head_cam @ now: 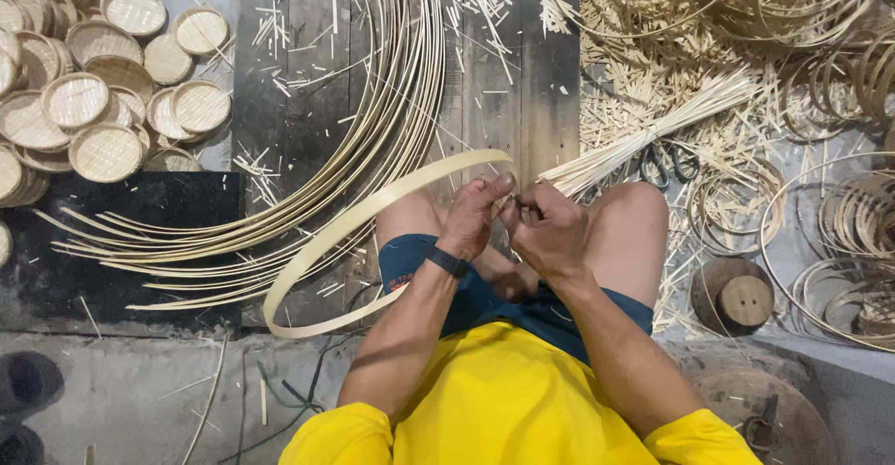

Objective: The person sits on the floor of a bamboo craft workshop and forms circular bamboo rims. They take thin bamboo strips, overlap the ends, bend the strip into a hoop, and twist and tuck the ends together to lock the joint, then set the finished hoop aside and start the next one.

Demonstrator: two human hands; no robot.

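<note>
Small round woven baskets (pixel 103 83) are lying heaped on the floor at the far left. Beside them, long curved bamboo strips (pixel 308 194) are spread over dark wooden boards (pixel 280 83). A bamboo hoop (pixel 322 241) is being held above the knees, its ends being pinched closed by the left hand (pixel 474 215) and the right hand (pixel 550 232), both gripping it tightly. A tied bundle of thin sticks (pixel 653 129) and coiled rings (pixel 858 222) are lying to the right.
</note>
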